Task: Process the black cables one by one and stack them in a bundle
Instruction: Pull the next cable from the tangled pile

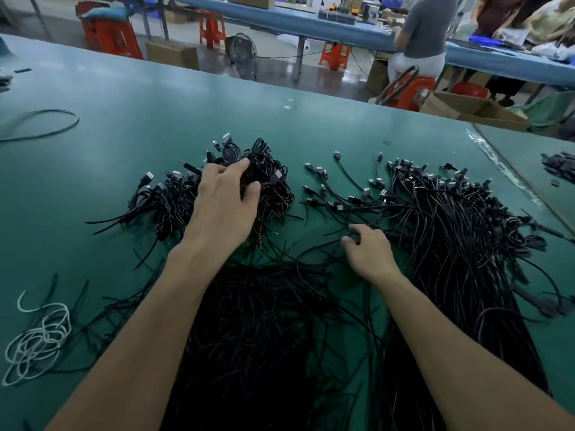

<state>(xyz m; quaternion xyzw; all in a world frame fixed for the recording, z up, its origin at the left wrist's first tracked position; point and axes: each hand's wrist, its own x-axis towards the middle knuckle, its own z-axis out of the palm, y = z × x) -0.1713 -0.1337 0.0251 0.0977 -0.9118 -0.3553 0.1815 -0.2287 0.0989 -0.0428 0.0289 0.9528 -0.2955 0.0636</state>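
Observation:
A heap of coiled black cables [174, 200] with USB plugs lies at centre left on the green table [140, 113]. My left hand [225, 203] rests on top of that heap, fingers curled around some of its cables. A long mass of straight black cables [460, 244] runs down the right side, plugs fanned out at its far end. My right hand [368, 251] sits at the left edge of that mass and pinches a single black cable [317, 245] between thumb and fingers. More loose black cables [258, 331] lie between my forearms.
A tangle of white cord [40, 337] lies near the left front edge. A lone black cable loop [46, 126] is at far left. Small black parts [560, 166] sit at the right. Beyond the table are red stools [211, 26], a fan, boxes and seated people.

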